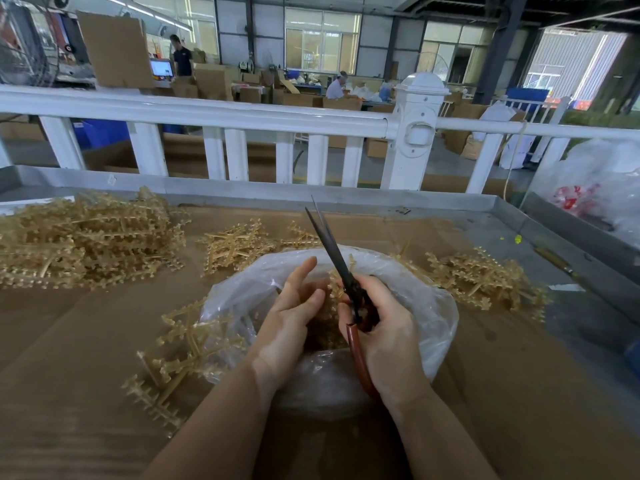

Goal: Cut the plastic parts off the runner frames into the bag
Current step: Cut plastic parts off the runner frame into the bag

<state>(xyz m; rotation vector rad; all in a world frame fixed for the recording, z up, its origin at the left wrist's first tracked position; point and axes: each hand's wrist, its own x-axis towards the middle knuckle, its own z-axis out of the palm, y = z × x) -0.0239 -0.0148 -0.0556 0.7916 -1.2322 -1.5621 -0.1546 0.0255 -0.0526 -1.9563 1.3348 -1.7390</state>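
Note:
A clear plastic bag (426, 306) lies open on the cardboard in front of me, with amber cut parts inside. My right hand (384, 327) grips black scissors (329, 251) by their red-brown handles, the nearly closed blades pointing up and away. My left hand (291, 313) is over the bag mouth with fingers fairly straight, touching a small amber runner piece (334, 289) between the two hands. Whether its fingers pinch that piece is hidden.
Amber runner frames lie in heaps: a big pile (83, 240) at the left, a smaller one (235, 247) behind the bag, another (485, 278) at the right, and loose frames (180, 355) by my left forearm. A white railing (214, 116) stands behind the metal-edged table.

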